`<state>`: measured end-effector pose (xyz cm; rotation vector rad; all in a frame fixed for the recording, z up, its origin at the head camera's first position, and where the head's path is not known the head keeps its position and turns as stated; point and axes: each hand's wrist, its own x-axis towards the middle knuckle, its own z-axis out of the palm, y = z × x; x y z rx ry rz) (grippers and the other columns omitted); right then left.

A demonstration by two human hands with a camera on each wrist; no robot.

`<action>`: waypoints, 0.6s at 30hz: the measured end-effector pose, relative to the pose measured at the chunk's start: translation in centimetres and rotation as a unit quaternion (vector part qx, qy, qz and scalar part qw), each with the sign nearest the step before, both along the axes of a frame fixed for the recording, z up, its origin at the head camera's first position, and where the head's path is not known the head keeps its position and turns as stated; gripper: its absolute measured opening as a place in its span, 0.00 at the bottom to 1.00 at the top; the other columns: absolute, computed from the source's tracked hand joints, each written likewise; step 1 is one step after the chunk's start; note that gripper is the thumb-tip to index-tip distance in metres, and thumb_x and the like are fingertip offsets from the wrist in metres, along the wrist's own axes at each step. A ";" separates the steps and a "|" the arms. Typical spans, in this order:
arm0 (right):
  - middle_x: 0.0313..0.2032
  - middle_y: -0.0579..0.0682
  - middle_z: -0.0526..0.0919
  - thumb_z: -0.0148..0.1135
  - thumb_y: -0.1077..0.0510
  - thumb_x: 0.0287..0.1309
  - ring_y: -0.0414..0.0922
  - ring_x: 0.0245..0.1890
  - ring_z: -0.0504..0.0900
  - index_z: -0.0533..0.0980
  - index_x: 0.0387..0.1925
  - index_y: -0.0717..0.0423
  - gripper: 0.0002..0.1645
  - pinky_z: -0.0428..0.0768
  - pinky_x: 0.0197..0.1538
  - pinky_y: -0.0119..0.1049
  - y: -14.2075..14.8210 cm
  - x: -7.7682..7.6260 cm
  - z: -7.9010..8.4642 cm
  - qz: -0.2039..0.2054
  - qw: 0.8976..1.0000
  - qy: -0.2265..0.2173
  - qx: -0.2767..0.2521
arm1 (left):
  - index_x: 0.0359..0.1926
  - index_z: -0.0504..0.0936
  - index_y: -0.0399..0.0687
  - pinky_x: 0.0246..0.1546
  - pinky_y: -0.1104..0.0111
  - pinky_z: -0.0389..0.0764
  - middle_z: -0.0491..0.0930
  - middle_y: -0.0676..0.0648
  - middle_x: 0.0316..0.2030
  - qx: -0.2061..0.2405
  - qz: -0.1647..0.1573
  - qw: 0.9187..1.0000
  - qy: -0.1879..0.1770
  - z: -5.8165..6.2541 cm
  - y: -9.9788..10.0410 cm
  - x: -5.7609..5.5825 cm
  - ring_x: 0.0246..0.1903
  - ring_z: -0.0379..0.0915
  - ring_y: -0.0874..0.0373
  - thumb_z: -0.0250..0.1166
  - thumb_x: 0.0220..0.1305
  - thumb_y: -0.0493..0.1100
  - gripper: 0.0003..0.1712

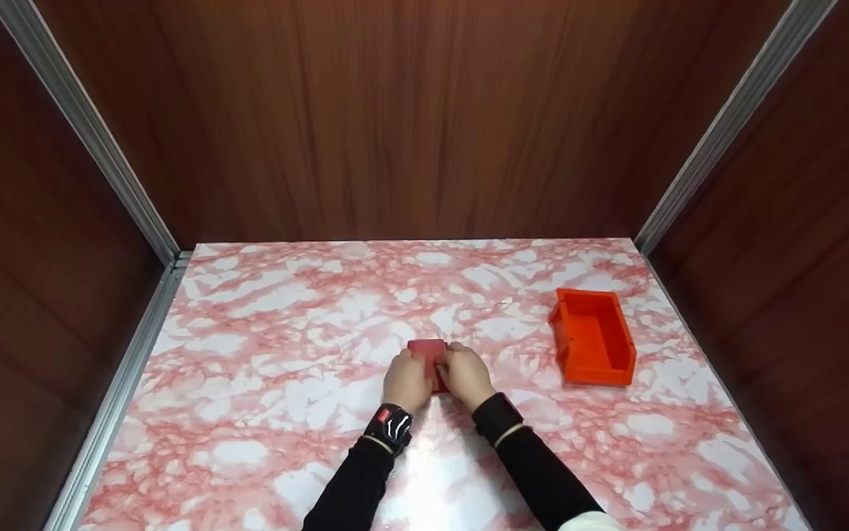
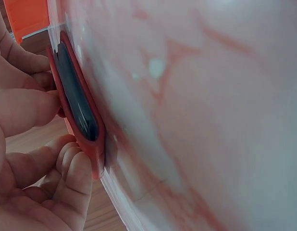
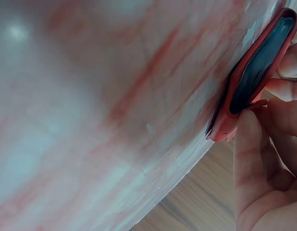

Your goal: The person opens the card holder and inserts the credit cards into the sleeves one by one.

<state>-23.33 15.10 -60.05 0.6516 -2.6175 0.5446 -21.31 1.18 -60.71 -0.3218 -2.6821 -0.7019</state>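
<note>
A small red card wallet lies flat on the marbled tabletop, between both hands. Dark, glossy sleeves show inside its red cover in the left wrist view. My left hand holds the wallet's left side, thumb on top and curled fingers against its edge. On the other side, my right hand pinches a small red tab of the wallet between thumb and finger. The hands hide part of the cover in the head view.
An orange open bin stands on the right part of the marbled tabletop. Brown wood-look panels with grey metal corner rails enclose the back and sides.
</note>
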 end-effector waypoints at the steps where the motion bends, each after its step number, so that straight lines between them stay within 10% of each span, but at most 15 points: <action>1: 0.25 0.52 0.75 0.70 0.66 0.46 0.54 0.25 0.78 0.78 0.18 0.56 0.09 0.78 0.30 0.46 0.0 0.1 0.0 0.002 1.000 0.004 -0.002 | 0.31 0.80 0.33 0.33 0.51 0.77 0.76 0.37 0.31 0.002 -0.001 1.000 0.000 0.0 0.0 0.0 0.30 0.75 0.41 0.70 0.51 0.37 0.10; 18: 0.31 0.53 0.76 0.67 0.64 0.55 0.52 0.30 0.77 0.81 0.24 0.58 0.05 0.79 0.31 0.45 0.3 0.4 -0.5 0.006 1.000 0.012 0.010 | 0.37 0.82 0.31 0.34 0.51 0.78 0.77 0.36 0.34 -0.005 0.005 1.000 -0.016 0.1 0.2 -0.2 0.32 0.76 0.41 0.71 0.51 0.39 0.15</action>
